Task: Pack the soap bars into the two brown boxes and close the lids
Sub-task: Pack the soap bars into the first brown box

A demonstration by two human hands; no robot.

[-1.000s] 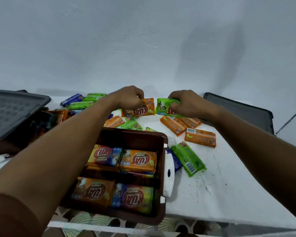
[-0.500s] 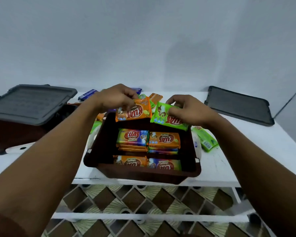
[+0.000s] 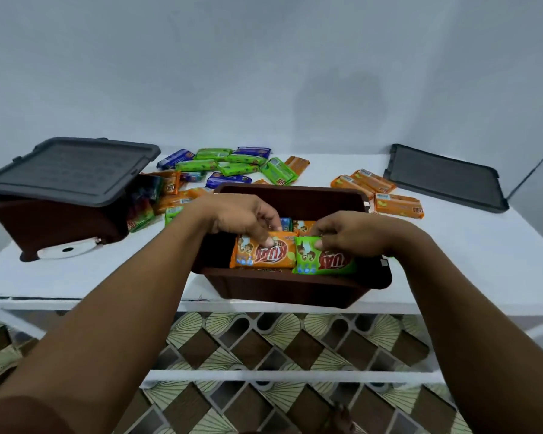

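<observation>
The left hand [image 3: 242, 219] reaches into the open brown box [image 3: 295, 289] at the near middle of the white table [image 3: 467, 261], its fingers and thumb curled to pinch the far edge of an orange soap bar [image 3: 264, 255]. Just to its right, the right hand [image 3: 348, 234] pinches the far edge of a green soap bar [image 3: 323, 261] in the same way. The two bars lie side by side with their edges touching, at the near side of the box, just inside its rim. Beyond them, deeper in the box, parts of other packed bars [image 3: 292, 225] show between the hands. At the left stands the second brown box [image 3: 54, 220], with a grey lid [image 3: 69, 166] resting tilted on top of it and colourful bars [image 3: 141, 205] showing at its right side. A loose cluster of green and blue bars [image 3: 232, 164] lies on the table far behind the open box, and several orange bars [image 3: 398, 205] lie to the far right. Another grey lid [image 3: 445, 178] lies flat at the far right corner of the table. A patterned floor [image 3: 264, 339] shows below the table's near edge.
</observation>
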